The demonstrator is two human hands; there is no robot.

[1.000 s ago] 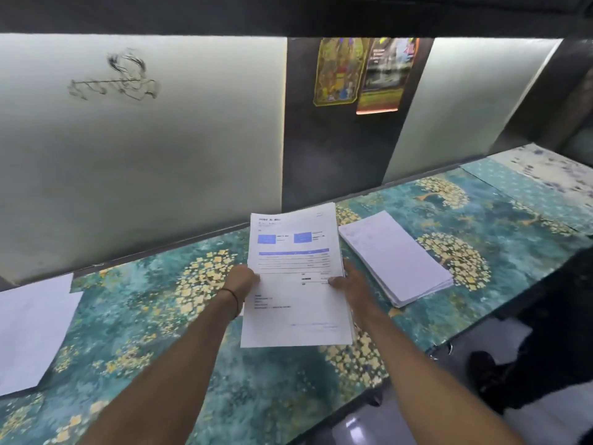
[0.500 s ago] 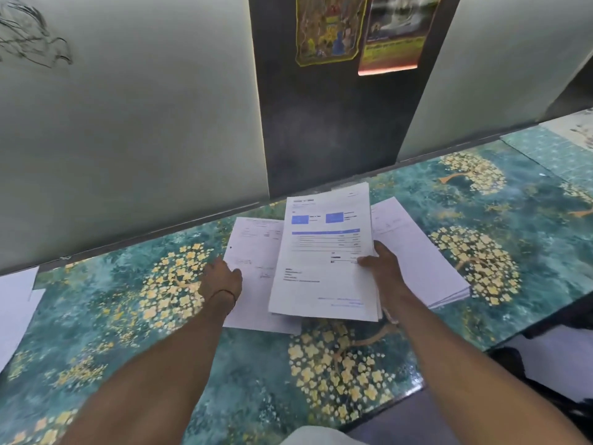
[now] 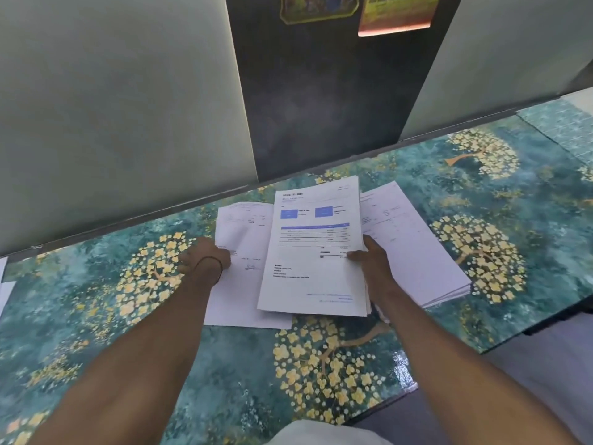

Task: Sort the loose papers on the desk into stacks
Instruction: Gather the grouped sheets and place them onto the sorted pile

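Right hand [image 3: 373, 263] grips bundle [image 3: 313, 271] — left hand [image 3: 205, 261] holds sheet [image 3: 239, 303].

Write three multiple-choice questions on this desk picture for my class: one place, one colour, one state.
1. The lone sheet by the left hand lies:
A. left of the held bundle B. on the wall C. on the floor
2. The boxes on the bundle's top page are:
A. red B. blue C. green
3. The right hand:
A. hangs empty B. points at the wall C. grips the bundle
Answers: 1 A, it shows beside the bundle's left edge; 2 B, both boxes are blue; 3 C, its thumb lies over the page edge.
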